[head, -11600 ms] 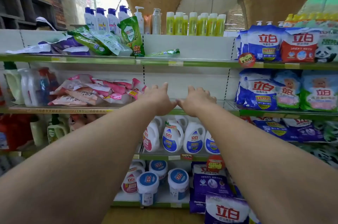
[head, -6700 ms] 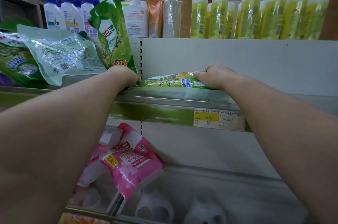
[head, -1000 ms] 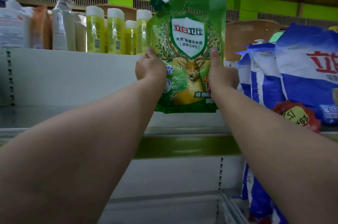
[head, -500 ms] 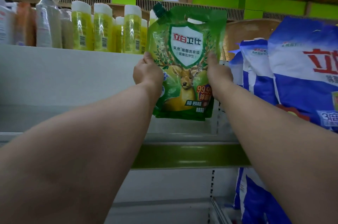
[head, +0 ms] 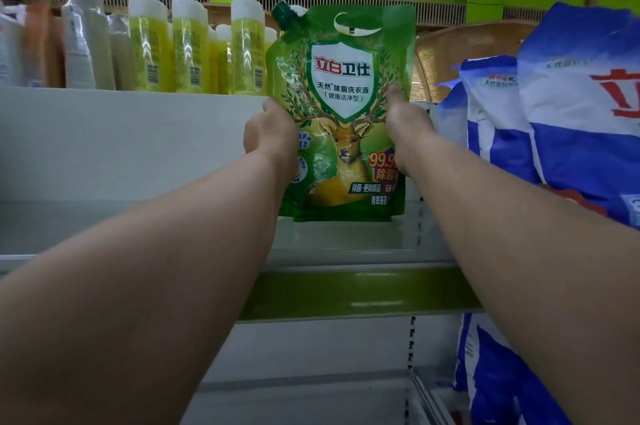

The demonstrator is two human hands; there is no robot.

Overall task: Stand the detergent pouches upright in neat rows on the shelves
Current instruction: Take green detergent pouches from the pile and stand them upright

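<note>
A green detergent pouch (head: 341, 119) with a deer picture and a spout at its top left stands upright, its bottom edge at or just above the grey shelf board (head: 346, 244), near the shelf's right end. My left hand (head: 270, 133) grips its left edge and my right hand (head: 403, 123) grips its right edge, thumbs on the front. The fingers behind the pouch are hidden.
Blue and white detergent bags (head: 554, 119) stand just right of the pouch. Yellow bottles (head: 194, 46) and pale tubes (head: 86, 43) line the ledge above the shelf's back panel. The shelf has a green front strip (head: 356, 293). A woven basket (head: 460, 53) sits behind.
Both hands have lowered the upright pouch from mid-air toward the shelf board and pushed it a little farther back. The camera has come closer.
</note>
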